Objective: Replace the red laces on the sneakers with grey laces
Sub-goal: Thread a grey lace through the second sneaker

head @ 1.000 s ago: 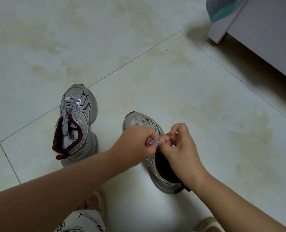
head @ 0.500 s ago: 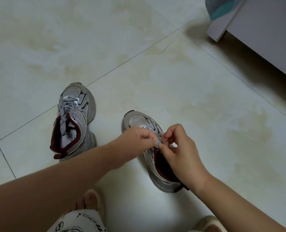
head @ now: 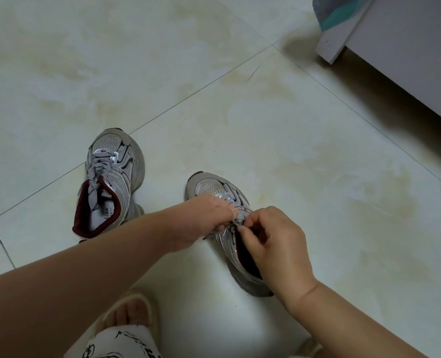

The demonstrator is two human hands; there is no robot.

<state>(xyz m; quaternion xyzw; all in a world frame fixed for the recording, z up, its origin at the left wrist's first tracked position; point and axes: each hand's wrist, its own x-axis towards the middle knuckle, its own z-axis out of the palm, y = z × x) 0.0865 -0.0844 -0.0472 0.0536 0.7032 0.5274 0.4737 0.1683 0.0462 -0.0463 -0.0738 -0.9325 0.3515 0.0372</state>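
Both hands, left hand point(head: 209, 218) and right hand point(head: 273, 244), pinch the grey lace point(head: 236, 220) over the silver mesh sneaker point(head: 214, 187), toe pointing away.

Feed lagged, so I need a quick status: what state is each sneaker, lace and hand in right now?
Left sneaker: upright, laced grey, lace ends tucked inside.
Right sneaker: upright, being laced.
Grey lace: pinched by both hands over the right sneaker.
Left hand: pinches the lace.
Right hand: pinches the lace.

Two sneakers point(head: 111, 182) point(head: 222, 192), two hands point(head: 209, 218) point(head: 278, 244), one slippered foot point(head: 131, 311).
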